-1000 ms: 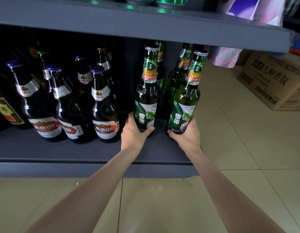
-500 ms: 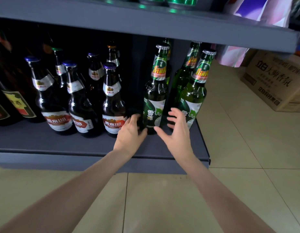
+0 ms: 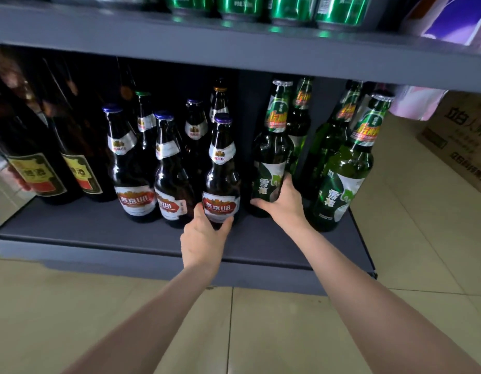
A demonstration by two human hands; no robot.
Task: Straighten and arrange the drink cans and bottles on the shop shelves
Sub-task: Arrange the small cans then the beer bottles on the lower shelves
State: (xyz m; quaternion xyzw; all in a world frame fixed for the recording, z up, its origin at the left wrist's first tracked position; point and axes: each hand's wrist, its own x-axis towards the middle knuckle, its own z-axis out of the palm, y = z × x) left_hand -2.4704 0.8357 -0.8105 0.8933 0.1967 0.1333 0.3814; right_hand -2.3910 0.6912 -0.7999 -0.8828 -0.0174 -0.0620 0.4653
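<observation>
Head view: my only camera, worn on the person's head | faces forward and down at the bottom shelf (image 3: 104, 233) from close by, an arm's reach off | wide angle: upper shelf (image 3: 234, 47) at top edge, floor tiles (image 3: 274, 333) below | no second view to overlap.

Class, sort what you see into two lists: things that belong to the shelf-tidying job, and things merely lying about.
Belongs to the job:
brown U8 bottle, gripped by the left hand
green bottle, gripped by the right hand
green cans
bottom shelf

Just lying about:
cardboard box
</observation>
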